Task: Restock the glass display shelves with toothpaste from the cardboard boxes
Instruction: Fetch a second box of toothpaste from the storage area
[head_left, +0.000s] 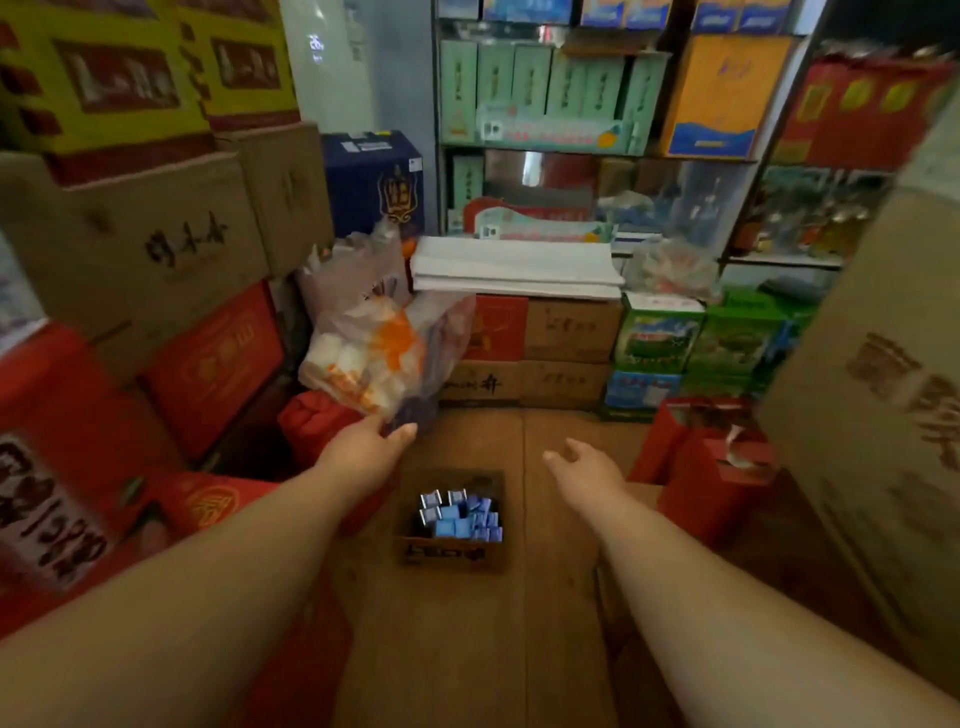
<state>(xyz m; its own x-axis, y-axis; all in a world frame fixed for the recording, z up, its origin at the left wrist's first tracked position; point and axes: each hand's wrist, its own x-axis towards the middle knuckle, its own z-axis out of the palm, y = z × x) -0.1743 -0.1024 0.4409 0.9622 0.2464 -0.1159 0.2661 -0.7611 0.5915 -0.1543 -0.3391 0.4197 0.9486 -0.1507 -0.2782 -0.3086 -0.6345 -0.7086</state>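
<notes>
Fingers (402, 432) of the left hand (363, 452) held a plastic bag (384, 353) by its lower edge, the right hand (584, 470) spread empty above the floor's open cardboard box (447, 555), whose upright toothpaste cartons (462, 519) looked light and stiff, best pinched across their flat sides.

Bare arms on both sides there: the left forearm (218, 587) and the right forearm (727, 587) were uncovered all the way from the bottom edge of the shot up to the wrists, smooth and rounded. The left hand (363, 447) was bare too, with a short, plain nail showing on the thumb. The right hand (582, 470) was just as bare, its fingertips too blurred for any finer detail.
</notes>
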